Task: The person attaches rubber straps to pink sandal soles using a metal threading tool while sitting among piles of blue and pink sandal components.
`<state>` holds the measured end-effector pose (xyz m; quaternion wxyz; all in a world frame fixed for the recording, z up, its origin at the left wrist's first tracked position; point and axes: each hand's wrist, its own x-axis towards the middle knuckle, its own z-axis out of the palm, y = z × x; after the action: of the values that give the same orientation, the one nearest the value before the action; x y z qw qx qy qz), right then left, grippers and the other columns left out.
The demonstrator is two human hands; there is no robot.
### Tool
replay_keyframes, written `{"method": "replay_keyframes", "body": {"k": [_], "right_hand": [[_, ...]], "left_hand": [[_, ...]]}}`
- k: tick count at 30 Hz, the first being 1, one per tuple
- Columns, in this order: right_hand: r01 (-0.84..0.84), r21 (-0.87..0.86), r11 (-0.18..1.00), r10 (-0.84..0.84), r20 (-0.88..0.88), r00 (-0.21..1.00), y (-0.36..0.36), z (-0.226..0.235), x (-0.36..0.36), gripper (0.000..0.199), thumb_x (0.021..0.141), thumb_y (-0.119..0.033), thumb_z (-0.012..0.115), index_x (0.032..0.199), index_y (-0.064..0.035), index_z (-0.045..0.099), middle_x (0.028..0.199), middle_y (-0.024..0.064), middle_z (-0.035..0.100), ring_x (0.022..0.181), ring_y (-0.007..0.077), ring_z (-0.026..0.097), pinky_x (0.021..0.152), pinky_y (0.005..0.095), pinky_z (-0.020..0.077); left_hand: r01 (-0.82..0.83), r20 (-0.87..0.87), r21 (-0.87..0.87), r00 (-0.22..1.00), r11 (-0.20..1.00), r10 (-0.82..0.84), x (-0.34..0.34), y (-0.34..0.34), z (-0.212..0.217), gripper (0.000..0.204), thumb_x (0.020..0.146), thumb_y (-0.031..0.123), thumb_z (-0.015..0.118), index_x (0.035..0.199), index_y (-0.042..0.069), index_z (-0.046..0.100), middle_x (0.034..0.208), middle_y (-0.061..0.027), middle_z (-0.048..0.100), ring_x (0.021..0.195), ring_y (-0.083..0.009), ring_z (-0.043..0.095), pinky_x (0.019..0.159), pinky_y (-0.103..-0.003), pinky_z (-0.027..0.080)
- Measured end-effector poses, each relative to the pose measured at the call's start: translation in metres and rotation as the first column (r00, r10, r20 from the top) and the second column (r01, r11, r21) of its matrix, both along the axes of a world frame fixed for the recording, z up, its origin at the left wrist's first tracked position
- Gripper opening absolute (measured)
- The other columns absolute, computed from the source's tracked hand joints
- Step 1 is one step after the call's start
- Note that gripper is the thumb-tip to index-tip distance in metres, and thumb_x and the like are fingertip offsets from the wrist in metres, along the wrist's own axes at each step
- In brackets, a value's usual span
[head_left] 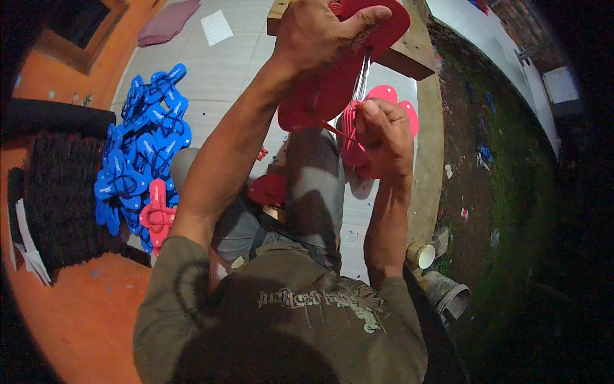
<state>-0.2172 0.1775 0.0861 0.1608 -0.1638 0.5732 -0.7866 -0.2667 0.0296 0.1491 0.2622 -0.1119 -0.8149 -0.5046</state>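
Observation:
My left hand [313, 35] grips a red flip-flop sole [310, 99] at its upper part, the thumb lying across its face. Beneath the sole's upper end is a wooden block [414, 59]. Just right of the sole, my right hand [387, 131] is closed in a pinch around the lower end of a slim, shiny metal tool [362, 80], whose top meets the sole's edge. A thin red strap [332, 130] stretches from the sole's lower end to the right hand's fingers. What else those fingers hold is hidden. Behind the right hand stand stacked red soles [353, 152].
Blue flip-flops [150, 144] lie heaped on the left, with a red flip-flop [157, 214] at the heap's near edge. A dark stack [61, 198] stands by the orange wall. Another red piece [268, 189] lies between my legs. At right are a cup [423, 256] and a bucket [451, 297].

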Motion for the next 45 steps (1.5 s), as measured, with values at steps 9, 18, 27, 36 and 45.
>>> {"method": "replay_keyframes", "body": {"k": [9,18,27,36,45], "right_hand": [[-0.097,0.024,0.995,0.095,0.086,0.992,0.003,0.010,-0.009,0.029,0.081,-0.025,0.053,0.059,-0.0078,0.048,0.049,-0.0068,0.032,0.041,0.0029,0.024,0.038,0.0210,0.0157],[0.271,-0.114,0.956,-0.265,0.064,0.962,-0.003,-0.047,0.023,0.026,0.082,-0.026,0.057,0.083,-0.0001,0.059,0.061,-0.0022,0.051,0.051,0.0040,0.040,0.046,0.0186,0.0304],[0.224,0.169,0.960,-0.158,-0.332,0.930,-0.002,-0.008,0.034,0.031,0.092,-0.024,0.037,0.095,0.0002,0.055,0.079,0.0037,0.056,0.059,0.0063,0.044,0.054,0.0193,0.0364],[0.458,-0.121,0.881,-0.473,-0.256,0.843,-0.002,-0.025,0.029,0.029,0.087,-0.020,0.048,0.099,0.0059,0.054,0.071,0.0095,0.060,0.065,0.0138,0.057,0.069,0.0265,0.0474],[0.342,-0.594,0.728,-0.472,-0.073,0.878,-0.018,-0.041,0.030,0.029,0.087,-0.025,0.046,0.087,0.0022,0.054,0.073,0.0098,0.057,0.069,0.0159,0.054,0.072,0.0322,0.0454]], "left_hand": [[-0.050,-0.077,-0.064,0.996,0.997,0.045,0.001,-0.001,0.000,0.039,0.076,0.041,0.060,0.083,0.003,0.062,0.065,-0.0106,0.062,0.060,-0.0178,0.061,0.054,-0.029,0.047],[-0.003,-0.071,-0.013,0.998,1.000,0.002,-0.008,-0.001,-0.024,0.047,0.068,0.054,0.060,0.085,0.010,0.062,0.067,-0.0089,0.062,0.066,-0.0255,0.061,0.058,-0.036,0.047],[0.050,-0.164,0.084,0.986,0.995,-0.036,-0.010,0.000,-0.023,0.043,0.071,0.047,0.061,0.082,0.005,0.061,0.066,-0.0090,0.061,0.061,-0.0204,0.060,0.056,-0.031,0.046],[0.015,0.019,0.139,1.000,0.990,-0.018,0.000,0.005,-0.014,0.037,0.076,0.038,0.062,0.082,0.002,0.059,0.068,-0.0087,0.060,0.061,-0.0156,0.058,0.055,-0.027,0.045],[0.040,-0.043,0.180,0.999,0.983,-0.033,-0.002,0.006,-0.016,0.040,0.072,0.042,0.063,0.080,0.003,0.059,0.066,-0.0105,0.060,0.060,-0.0181,0.058,0.054,-0.030,0.045]]}}
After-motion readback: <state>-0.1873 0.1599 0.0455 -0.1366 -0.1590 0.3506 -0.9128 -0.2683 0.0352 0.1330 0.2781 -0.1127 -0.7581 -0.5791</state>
